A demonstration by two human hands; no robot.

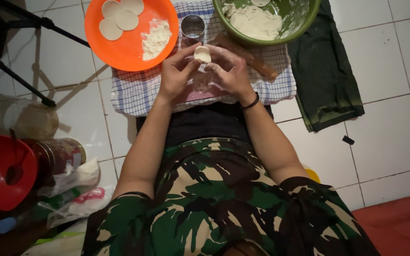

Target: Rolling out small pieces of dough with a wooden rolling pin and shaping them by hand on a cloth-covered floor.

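Both my hands meet over a checked cloth (134,92) on the tiled floor. My left hand (176,71) and my right hand (231,71) pinch a small round piece of white dough (202,54) between their fingertips. Just beyond the dough stands a metal ring cutter (192,27). A wooden rolling pin (255,61) lies under my right hand, angled to the right. An orange plate (124,47) at the far left of the cloth carries three flat dough discs (119,16) and a heap of flour (156,38). A green bowl (300,26) with more dough (255,21) sits at the far right.
A dark green cloth (326,71) lies right of the bowl. At the left are a red funnel (1,170), a tin (58,156), a clear jar (20,118), plastic bags (77,199) and black tripod legs (15,71). A red surface (399,227) fills the bottom right corner.
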